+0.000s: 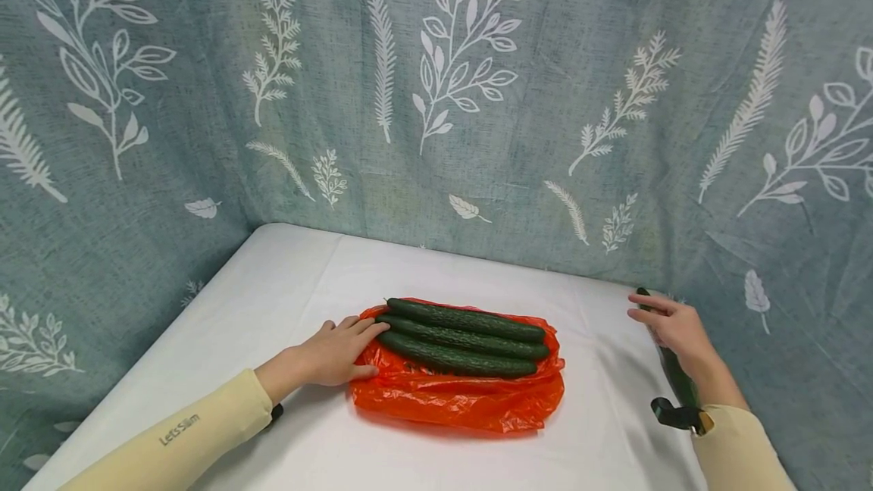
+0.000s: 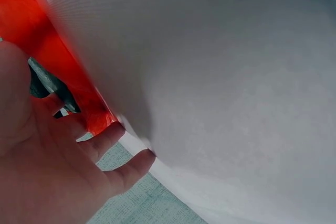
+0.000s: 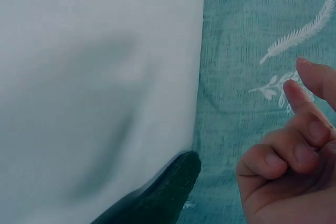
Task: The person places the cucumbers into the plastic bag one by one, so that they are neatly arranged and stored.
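Three dark green cucumbers (image 1: 464, 336) lie side by side in an opened red plastic bag (image 1: 457, 400), near the middle of the table. My left hand (image 1: 337, 351) rests at the bag's left side, fingers spread, with fingertips at the cucumbers' left ends. In the left wrist view its fingers (image 2: 113, 137) reach along the red plastic. Over at the right, another cucumber (image 3: 168, 187) runs along the table's edge, partly hidden behind my right hand (image 1: 675, 328) in the head view. That hand's fingers are loosely bent with nothing between them, apart from the cucumber in the right wrist view.
A white cloth covers the table (image 1: 286, 279). Grey-green curtains (image 1: 491, 97) with white leaf prints hang behind it and along both sides. A black strap (image 1: 675, 415) sits on the right wrist.
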The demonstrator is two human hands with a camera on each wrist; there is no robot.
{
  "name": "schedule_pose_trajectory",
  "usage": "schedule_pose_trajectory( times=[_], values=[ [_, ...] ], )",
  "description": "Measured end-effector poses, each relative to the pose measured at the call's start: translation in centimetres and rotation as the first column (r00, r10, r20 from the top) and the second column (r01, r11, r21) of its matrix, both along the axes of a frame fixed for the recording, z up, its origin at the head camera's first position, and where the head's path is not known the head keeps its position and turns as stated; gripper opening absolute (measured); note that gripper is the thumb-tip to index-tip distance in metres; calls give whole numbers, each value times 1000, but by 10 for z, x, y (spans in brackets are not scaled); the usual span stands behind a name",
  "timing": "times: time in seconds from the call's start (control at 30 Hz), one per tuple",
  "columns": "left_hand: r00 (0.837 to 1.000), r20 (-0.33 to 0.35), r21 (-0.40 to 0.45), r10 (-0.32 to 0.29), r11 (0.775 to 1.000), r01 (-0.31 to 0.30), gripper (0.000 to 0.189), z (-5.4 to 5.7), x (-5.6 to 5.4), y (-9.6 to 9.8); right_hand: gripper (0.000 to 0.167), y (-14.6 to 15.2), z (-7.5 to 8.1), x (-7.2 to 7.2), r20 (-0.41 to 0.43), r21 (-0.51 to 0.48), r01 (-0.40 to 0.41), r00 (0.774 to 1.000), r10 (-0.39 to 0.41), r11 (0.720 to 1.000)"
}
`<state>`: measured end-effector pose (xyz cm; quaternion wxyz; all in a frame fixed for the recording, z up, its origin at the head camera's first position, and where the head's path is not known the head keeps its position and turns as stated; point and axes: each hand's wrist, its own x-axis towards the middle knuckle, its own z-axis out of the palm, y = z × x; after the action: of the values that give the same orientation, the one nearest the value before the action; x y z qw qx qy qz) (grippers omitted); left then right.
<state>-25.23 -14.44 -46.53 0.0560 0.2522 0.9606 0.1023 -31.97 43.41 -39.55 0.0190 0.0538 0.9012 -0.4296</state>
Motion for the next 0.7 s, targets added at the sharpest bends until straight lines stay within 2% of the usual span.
schedule_pose_trajectory(
  times=[0.1,0.23,0.37,0.7],
  values=[
    [1000,-4,-4,-1,1000,1,79,0,0,0,77,10,-5,-3,21,26,38,999,-38,999],
    [1000,-4,-12,-1,1000,1,79,0,0,-1,75,21,-9,-3,38,61,73,996,-75,995],
    [1000,9,-3,-4,1000,4,79,1,2,-1,71,33,-14,0,37,30,105,994,-106,994],
    [1000,8,-8,-4,1000,4,79,2,2,0,84,56,-28,7,48,23,231,972,-232,973]
  ],
)
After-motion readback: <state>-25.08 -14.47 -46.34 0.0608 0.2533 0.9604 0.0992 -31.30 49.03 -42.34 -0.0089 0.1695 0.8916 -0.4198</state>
